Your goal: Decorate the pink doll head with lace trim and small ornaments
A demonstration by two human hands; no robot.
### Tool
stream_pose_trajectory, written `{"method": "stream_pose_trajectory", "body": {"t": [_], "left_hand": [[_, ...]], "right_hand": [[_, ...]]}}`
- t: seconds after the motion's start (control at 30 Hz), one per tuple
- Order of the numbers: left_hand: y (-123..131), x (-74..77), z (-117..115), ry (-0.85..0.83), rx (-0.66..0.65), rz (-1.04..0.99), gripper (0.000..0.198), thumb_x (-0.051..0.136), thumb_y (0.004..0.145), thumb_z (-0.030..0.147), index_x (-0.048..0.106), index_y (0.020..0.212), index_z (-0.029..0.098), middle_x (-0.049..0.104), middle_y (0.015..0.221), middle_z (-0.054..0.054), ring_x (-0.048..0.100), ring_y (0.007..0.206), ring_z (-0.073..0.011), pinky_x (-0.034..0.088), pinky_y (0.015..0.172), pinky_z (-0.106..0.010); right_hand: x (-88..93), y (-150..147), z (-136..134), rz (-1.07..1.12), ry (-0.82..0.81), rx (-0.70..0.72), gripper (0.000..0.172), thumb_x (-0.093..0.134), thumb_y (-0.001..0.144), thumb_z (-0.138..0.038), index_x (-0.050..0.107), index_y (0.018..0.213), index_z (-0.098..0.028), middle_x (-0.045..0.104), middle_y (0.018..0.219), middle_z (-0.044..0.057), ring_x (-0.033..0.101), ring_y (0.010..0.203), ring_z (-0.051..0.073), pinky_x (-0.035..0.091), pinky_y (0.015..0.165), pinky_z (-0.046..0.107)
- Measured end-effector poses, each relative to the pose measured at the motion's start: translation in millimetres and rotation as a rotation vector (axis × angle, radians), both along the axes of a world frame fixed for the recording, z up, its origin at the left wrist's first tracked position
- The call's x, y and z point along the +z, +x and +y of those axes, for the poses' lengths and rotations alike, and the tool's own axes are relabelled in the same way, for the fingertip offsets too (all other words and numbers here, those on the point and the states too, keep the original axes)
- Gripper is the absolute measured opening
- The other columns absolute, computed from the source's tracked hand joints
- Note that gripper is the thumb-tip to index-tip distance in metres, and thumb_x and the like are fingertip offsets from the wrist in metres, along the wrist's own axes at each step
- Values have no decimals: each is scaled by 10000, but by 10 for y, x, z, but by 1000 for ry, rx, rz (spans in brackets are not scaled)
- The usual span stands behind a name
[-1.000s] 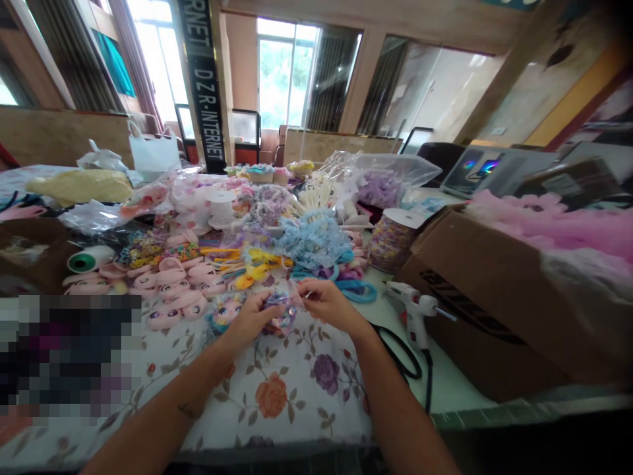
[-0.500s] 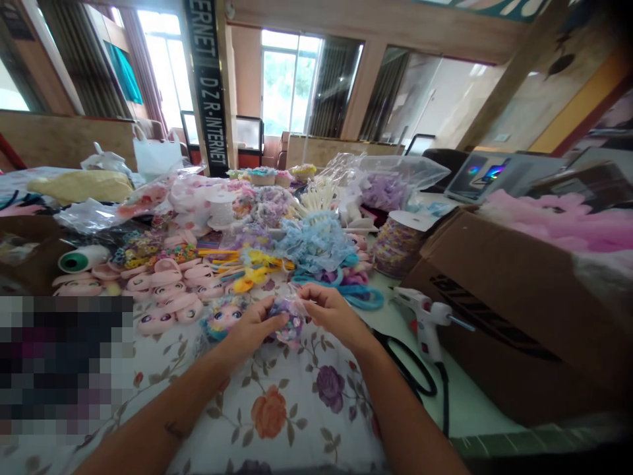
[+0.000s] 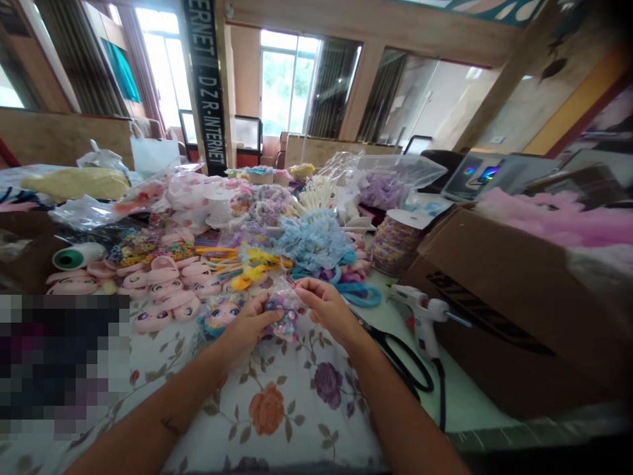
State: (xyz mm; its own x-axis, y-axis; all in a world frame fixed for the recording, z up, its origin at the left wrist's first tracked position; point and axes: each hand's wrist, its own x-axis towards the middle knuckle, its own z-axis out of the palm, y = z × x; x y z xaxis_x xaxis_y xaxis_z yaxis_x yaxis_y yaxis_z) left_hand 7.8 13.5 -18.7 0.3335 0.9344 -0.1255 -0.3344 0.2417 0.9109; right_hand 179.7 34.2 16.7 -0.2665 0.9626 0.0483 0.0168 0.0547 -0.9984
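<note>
In the head view, the sparkly purple bundle [image 3: 285, 326] is at the centre of the counter [image 3: 306, 409], held just above or on the floral cloth; which, I cannot tell. The left hand [image 3: 250, 322] is closed on its 9 o'clock side, thumb across the front. The right hand [image 3: 324, 307] has thumb and finger pinched nearly together, apparently on the clear film [image 3: 285, 285] at the bundle's top. A hard pull could tear that thin film, or a loose left thumb could let the bundle twist free. The wrapped doll face [image 3: 221, 315] sits close at 9 o'clock, so a leftward slip could knock it. The bundle looks rounded; its long axis seems to run 12 to 6, film end towards 12.
</note>
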Motion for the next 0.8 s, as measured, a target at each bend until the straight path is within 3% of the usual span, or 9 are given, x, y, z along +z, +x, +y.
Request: {"method": "stream_pose_trajectory", "body": {"t": [0.33,0.63,0.8], "left_hand": [[8,0,2,77,7,-37,367,760,702,321,638,1022,188,652,818,-3,588,687,-108,496,677,-237],[-4,17,-9,82,-3,30,433,765,686,330,629,1069,181,679,871,-27,615,718,-134,480,648,-229],[-15,-15,11,121,-16,74,375,738,711,341,628,1023,166,666,852,-25,599,693,-119,456,619,-213]], "right_hand": [[17,1,-20,-18,86,-83,262,687,714,-407,613,663,-161,596,952,56,425,548,68,279,398,201],[32,19,-20,-89,128,-6,241,666,728,-392,635,660,-163,584,940,67,492,649,110,312,415,190],[14,1,-10,-125,152,-4,232,657,721,-387,644,672,-160,586,950,72,509,682,124,341,436,196]]}}
